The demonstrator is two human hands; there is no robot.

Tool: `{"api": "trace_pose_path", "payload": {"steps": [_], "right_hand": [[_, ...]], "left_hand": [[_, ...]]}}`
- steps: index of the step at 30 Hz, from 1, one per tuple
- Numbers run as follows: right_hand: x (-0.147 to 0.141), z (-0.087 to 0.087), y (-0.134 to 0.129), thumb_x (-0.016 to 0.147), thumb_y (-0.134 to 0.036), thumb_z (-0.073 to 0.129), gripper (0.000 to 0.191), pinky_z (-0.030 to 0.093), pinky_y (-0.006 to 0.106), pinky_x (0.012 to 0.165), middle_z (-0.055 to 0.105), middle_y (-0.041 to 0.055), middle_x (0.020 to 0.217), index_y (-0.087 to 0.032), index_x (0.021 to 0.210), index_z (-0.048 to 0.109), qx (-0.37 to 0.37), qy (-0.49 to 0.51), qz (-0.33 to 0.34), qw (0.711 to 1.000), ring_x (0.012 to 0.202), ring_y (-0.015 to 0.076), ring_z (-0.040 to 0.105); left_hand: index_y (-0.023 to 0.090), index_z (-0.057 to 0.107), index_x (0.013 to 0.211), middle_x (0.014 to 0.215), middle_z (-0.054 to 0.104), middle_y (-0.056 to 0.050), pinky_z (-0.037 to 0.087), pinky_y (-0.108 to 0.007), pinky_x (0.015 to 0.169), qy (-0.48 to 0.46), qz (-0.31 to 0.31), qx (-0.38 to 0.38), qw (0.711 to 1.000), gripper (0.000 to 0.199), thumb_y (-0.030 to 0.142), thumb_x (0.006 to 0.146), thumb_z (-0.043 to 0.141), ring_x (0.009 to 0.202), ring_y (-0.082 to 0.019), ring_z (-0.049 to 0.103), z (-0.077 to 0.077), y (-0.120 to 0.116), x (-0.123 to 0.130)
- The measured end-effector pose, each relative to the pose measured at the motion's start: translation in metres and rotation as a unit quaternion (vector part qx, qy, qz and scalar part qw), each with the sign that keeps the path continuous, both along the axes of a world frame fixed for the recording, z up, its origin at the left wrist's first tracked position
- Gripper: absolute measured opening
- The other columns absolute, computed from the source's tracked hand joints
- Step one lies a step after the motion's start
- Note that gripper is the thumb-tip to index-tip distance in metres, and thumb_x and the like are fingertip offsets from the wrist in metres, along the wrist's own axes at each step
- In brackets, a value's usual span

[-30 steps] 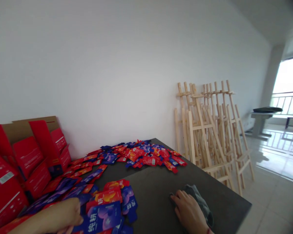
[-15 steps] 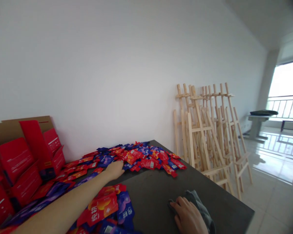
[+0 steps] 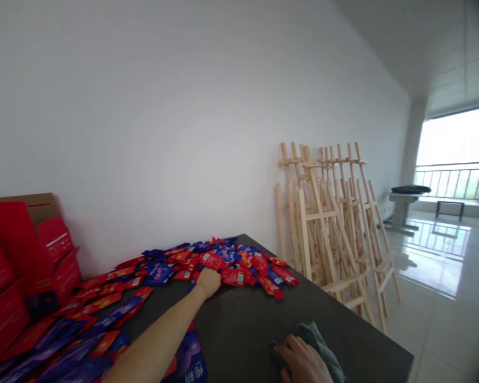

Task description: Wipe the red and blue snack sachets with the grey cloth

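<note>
Packet pile (image 3: 234, 275) | left hand (image 3: 209, 282) curled at edge, pinch unclear | right hand (image 3: 302, 360) clutching cloth (image 3: 318, 343)

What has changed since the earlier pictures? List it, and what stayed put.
Your left hand has left the blue packet at the near stack and moved forward and right, to the near edge of the far packet pile. Whether it grips anything there is hidden. The view has swung right. Your right hand stayed on the grey-green cloth.

Left hand (image 3: 209, 282) — fingers mostly hidden; red boxes (image 3: 18, 239) — cut by left edge.
</note>
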State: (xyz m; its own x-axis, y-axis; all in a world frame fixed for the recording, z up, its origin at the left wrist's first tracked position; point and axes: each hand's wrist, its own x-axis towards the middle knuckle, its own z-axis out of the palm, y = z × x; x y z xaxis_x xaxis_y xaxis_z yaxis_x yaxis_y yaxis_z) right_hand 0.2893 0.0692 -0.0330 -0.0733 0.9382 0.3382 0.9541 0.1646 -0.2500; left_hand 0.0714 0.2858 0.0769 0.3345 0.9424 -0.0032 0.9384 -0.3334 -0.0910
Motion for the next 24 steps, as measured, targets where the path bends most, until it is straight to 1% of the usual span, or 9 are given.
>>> {"api": "trace_pose_path", "payload": {"steps": [2, 5, 8, 10, 12, 15, 17, 21, 24], "right_hand": [[-0.002, 0.007, -0.005, 0.068, -0.008, 0.052, 0.046, 0.038, 0.027, 0.080, 0.063, 0.0008, 0.098, -0.029, 0.106, 0.068, 0.003, 0.015, 0.001, 1.000, 0.092, 0.0186, 0.057], [-0.005, 0.015, -0.011, 0.072, -0.009, 0.050, 0.041, 0.037, 0.029, 0.083, 0.062, 0.0019, 0.097, -0.027, 0.104, 0.068, 0.006, 0.028, 0.000, 1.000, 0.092, 0.0194, 0.056], [-0.007, 0.023, -0.016, 0.075, -0.011, 0.048, 0.035, 0.038, 0.031, 0.083, 0.062, 0.0028, 0.097, -0.026, 0.101, 0.068, 0.008, 0.028, 0.001, 1.000, 0.091, 0.0199, 0.056], [-0.008, 0.028, -0.017, 0.078, -0.012, 0.047, 0.033, 0.038, 0.030, 0.083, 0.062, 0.0032, 0.097, -0.025, 0.101, 0.068, 0.012, 0.025, 0.000, 1.000, 0.092, 0.0198, 0.056], [-0.009, 0.032, -0.018, 0.080, -0.014, 0.047, 0.033, 0.038, 0.030, 0.083, 0.062, 0.0038, 0.097, -0.024, 0.104, 0.067, 0.010, 0.015, 0.001, 1.000, 0.092, 0.0199, 0.056], [-0.011, 0.036, -0.018, 0.082, -0.016, 0.047, 0.036, 0.037, 0.031, 0.085, 0.062, 0.0053, 0.100, -0.023, 0.111, 0.066, 0.001, -0.004, 0.001, 1.000, 0.096, 0.0211, 0.056], [-0.012, 0.037, -0.017, 0.082, -0.016, 0.047, 0.037, 0.037, 0.031, 0.085, 0.062, 0.0061, 0.101, -0.023, 0.114, 0.065, -0.005, -0.011, 0.000, 1.000, 0.097, 0.0218, 0.055], [-0.012, 0.037, -0.017, 0.081, -0.016, 0.047, 0.038, 0.038, 0.031, 0.085, 0.062, 0.0068, 0.101, -0.021, 0.115, 0.065, -0.006, -0.011, 0.004, 1.000, 0.097, 0.0222, 0.055], [-0.010, 0.042, -0.018, 0.081, -0.015, 0.047, 0.039, 0.038, 0.030, 0.086, 0.063, 0.0067, 0.101, -0.020, 0.114, 0.065, -0.005, -0.003, 0.005, 1.000, 0.097, 0.0215, 0.056]], "left_hand": [[0.016, 0.055, 0.119, 0.119, 0.057, -0.009, 0.051, -0.042, 0.084, 0.009, -0.022, -0.016, 1.000, 0.034, 0.035, 0.091, 0.056, 0.100, -0.021, 0.059, -0.004, -0.027, 0.019], [0.017, 0.057, 0.115, 0.117, 0.059, -0.008, 0.050, -0.042, 0.086, 0.004, -0.056, -0.031, 0.998, 0.031, 0.036, 0.091, 0.055, 0.100, -0.021, 0.059, -0.014, -0.079, 0.050], [0.015, 0.064, 0.103, 0.106, 0.065, -0.011, 0.049, -0.041, 0.086, -0.021, -0.077, -0.044, 0.996, 0.035, 0.043, 0.095, 0.045, 0.099, -0.024, 0.062, -0.021, -0.125, 0.065], [0.014, 0.066, 0.101, 0.104, 0.067, -0.015, 0.048, -0.040, 0.086, -0.044, -0.080, -0.047, 0.995, 0.039, 0.043, 0.095, 0.039, 0.101, -0.027, 0.062, -0.020, -0.143, 0.057], [0.014, 0.065, 0.106, 0.108, 0.066, -0.016, 0.047, -0.041, 0.087, -0.060, -0.068, -0.049, 0.995, 0.034, 0.039, 0.089, 0.047, 0.104, -0.030, 0.061, -0.017, -0.152, 0.036], [0.014, 0.064, 0.108, 0.111, 0.065, -0.017, 0.047, -0.041, 0.086, -0.068, -0.036, -0.064, 0.995, 0.045, 0.036, 0.070, 0.068, 0.105, -0.033, 0.060, -0.015, -0.158, 0.001], [0.015, 0.065, 0.106, 0.112, 0.064, -0.016, 0.047, -0.039, 0.085, -0.078, -0.027, -0.080, 0.993, 0.051, 0.039, 0.061, 0.073, 0.104, -0.033, 0.060, -0.016, -0.164, -0.011], [0.015, 0.066, 0.101, 0.114, 0.060, -0.017, 0.042, -0.041, 0.090, -0.116, -0.044, -0.087, 0.989, 0.051, 0.049, 0.064, 0.067, 0.110, -0.034, 0.053, -0.023, -0.192, -0.004], [0.013, 0.064, 0.103, 0.120, 0.056, -0.018, 0.034, -0.046, 0.098, -0.142, -0.051, -0.081, 0.985, 0.051, 0.041, 0.061, 0.069, 0.118, -0.037, 0.045, -0.029, -0.212, 0.007]]}}
